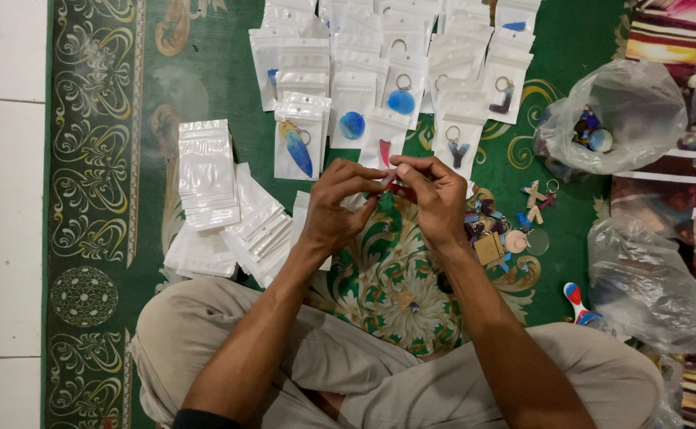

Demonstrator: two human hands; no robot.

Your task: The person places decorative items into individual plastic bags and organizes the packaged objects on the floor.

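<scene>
We pinch one small pouch (386,176) between left hand (338,208) and right hand (435,199), above the rug (205,79); risk: thin plastic slips from our fingertips and the keychain drops into the loose keychains (503,230).

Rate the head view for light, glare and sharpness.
Head view: soft, even light, shadows faint; white glare on the pouch stack and the clear bag; left hand and right hand slightly soft, the small piece between their fingers too blurred to identify; right edge dim and smeared.
</scene>
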